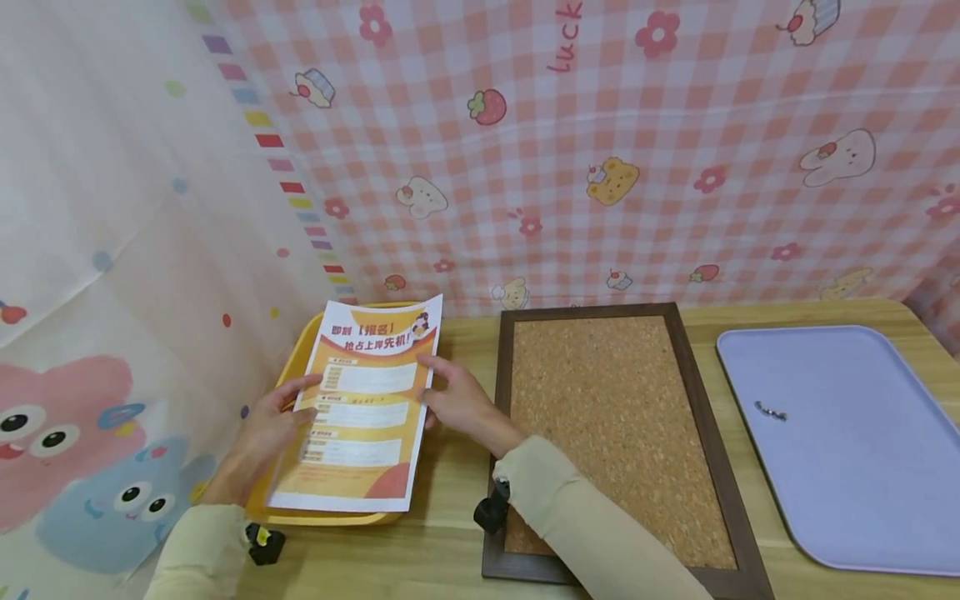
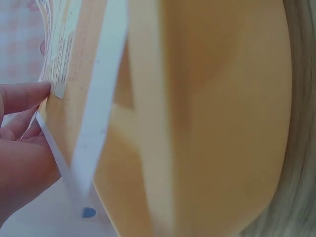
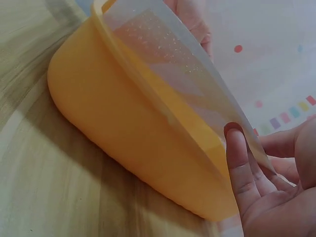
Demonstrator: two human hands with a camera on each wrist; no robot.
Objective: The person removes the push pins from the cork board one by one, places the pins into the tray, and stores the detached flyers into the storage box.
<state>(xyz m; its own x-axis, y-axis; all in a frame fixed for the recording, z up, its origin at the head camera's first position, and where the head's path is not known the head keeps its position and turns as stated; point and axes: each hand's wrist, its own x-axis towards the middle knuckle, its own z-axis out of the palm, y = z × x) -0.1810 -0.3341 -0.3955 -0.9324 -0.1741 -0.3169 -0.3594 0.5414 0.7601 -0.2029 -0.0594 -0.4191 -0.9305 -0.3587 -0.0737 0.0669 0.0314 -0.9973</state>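
Observation:
An orange and white printed flyer (image 1: 366,421) is held tilted over a yellow plastic bin (image 1: 330,520) at the left of the table. My left hand (image 1: 268,427) pinches its left edge between thumb and fingers, as the left wrist view also shows. On the opposite edge, my right hand (image 1: 462,403) grips the paper, with fingers (image 3: 238,163) on its underside. The bin's wall (image 3: 118,118) stands just below the sheet in the right wrist view. Most of the bin's inside is hidden by the flyer.
Right of the bin lies a cork board (image 1: 600,417) in a dark brown frame, partly under my right forearm. Farther right is a lavender tray (image 1: 862,458) bearing a small dark metallic piece (image 1: 770,411). A checked cloth (image 1: 570,225) hangs behind the table.

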